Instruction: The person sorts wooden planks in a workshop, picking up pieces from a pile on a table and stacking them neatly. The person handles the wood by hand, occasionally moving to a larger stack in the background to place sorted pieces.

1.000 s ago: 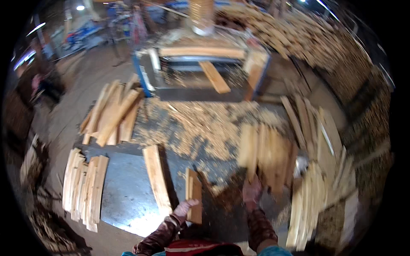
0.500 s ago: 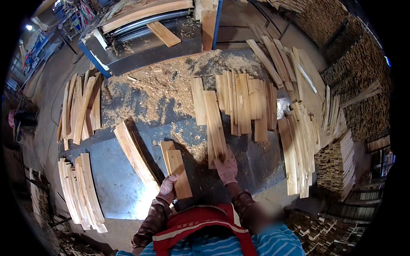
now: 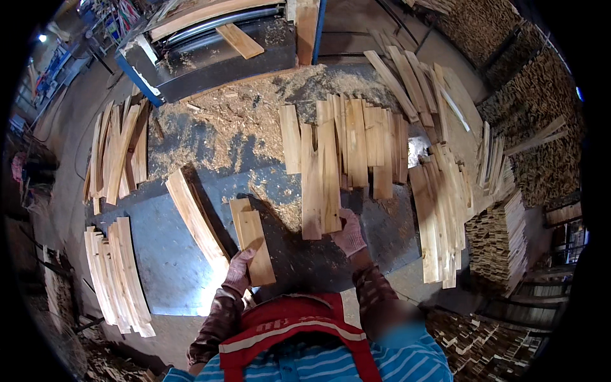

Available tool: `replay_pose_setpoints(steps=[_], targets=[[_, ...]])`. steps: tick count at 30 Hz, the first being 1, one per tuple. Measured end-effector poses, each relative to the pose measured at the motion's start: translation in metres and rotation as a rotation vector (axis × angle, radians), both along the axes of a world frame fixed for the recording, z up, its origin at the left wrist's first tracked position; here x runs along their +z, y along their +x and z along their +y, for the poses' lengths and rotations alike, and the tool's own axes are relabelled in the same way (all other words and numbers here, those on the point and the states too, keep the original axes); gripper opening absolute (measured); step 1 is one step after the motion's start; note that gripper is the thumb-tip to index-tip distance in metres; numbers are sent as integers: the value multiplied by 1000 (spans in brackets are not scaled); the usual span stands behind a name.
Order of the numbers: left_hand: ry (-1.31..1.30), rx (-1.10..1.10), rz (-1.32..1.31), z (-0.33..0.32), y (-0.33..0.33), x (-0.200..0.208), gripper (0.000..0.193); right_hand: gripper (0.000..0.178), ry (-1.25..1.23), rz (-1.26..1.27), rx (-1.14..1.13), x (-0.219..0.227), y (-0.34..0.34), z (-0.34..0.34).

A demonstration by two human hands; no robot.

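Note:
My right hand [image 3: 350, 233], in a pale pinkish glove, grips the near end of a long wooden board [image 3: 328, 178]. That board's far end lies over a row of planks, and another plank [image 3: 310, 191] is close along its left side. My left hand [image 3: 238, 270], gloved alike, is closed at the left edge of a short wooden board [image 3: 256, 245]. A second short board [image 3: 239, 213] lies partly under that one. Left of them, a longer board pile [image 3: 196, 216] slants toward my left wrist. The undersides of the held boards and some fingertips are hidden.
A machine with a metal roller [image 3: 219, 24] stands at the far side, a board [image 3: 240, 41] resting on it. Wood shavings [image 3: 223, 124] cover the far table [image 3: 172, 267]. Plank stacks stand at the left [image 3: 118, 277] and right [image 3: 439, 219].
My right hand has moved right with the near end of its long board, which now lies straighter beside the neighbouring plank. My left hand stays at the short boards. The whole view has shifted slightly.

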State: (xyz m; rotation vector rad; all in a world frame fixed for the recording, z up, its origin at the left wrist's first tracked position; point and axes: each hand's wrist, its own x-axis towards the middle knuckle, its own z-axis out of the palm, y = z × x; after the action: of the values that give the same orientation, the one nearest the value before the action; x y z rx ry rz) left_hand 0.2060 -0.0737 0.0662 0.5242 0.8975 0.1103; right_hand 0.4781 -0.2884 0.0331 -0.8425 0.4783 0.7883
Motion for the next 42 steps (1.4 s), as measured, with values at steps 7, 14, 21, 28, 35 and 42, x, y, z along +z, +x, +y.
replay_pose_setpoints(steps=[7, 14, 21, 28, 35, 42], targets=[[99, -17, -114, -4, -6, 12, 58, 58, 376, -1, 132, 62, -40, 7], [49, 38, -64, -4, 0, 40, 50, 72, 566, 74, 379, 82, -93, 34], [44, 133, -111, 9, -4, 49, 48, 80, 584, 195, 505, 82, -119, 54], [137, 211, -195, 21, 8, 53, 63, 50, -265, -531, 1102, 85, -122, 85], [19, 300, -248, 39, 9, 16, 52, 68, -647, -1464, 1077, 69, -120, 117], [231, 197, -110, 60, -3, 15, 42, 92, -1675, -1309, 925, -12, -65, 67]])
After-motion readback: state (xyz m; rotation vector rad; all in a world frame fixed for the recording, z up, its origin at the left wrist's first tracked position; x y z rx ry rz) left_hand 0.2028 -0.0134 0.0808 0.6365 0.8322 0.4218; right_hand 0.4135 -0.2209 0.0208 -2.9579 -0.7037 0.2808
